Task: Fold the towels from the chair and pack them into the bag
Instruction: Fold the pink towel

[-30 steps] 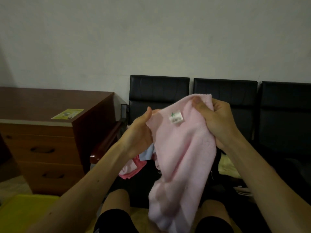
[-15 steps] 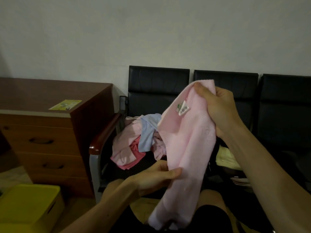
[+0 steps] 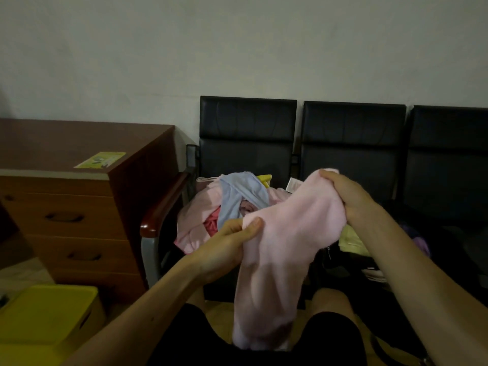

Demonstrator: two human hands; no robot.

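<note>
Pale pink terry towel [image 3: 285, 233] is held up in the air in front of the black padded chair [image 3: 248, 133], not on any surface. The right hand [image 3: 343, 196] has its fingers curled over the top edge and grips a bunched wad of cloth. The left hand [image 3: 227, 247] is lower and pinches the near side edge, thumb on top and fingers hidden under the fabric. The towel sags between the two hands and the long loose end hangs down between the person's knees; the bottom looks crumpled, and I cannot tell if it reaches the floor. It is not folded yet, still being found by its edges. A heap of mixed towels, pink, light blue and red [image 3: 211, 207], is on the chair seat behind it, so plenty remains. A dark bag [image 3: 327, 260] seems to sit on the next seat with a pale yellow cloth [image 3: 351, 239] in it, but the opening is too dark to read. A brown wooden drawer cabinet [image 3: 79, 207] and a yellow plastic box [image 3: 45, 313] are off to the left. Risks: both grips are on bunched cloth, not clean corners, so a fold from here likely comes out skewed or lumpy. The hanging end could drag on the floor or catch on a knee. The left pinch is shallow and could slip if the towel is shaken out. A bulky fold may not pack flat in the bag.
</note>
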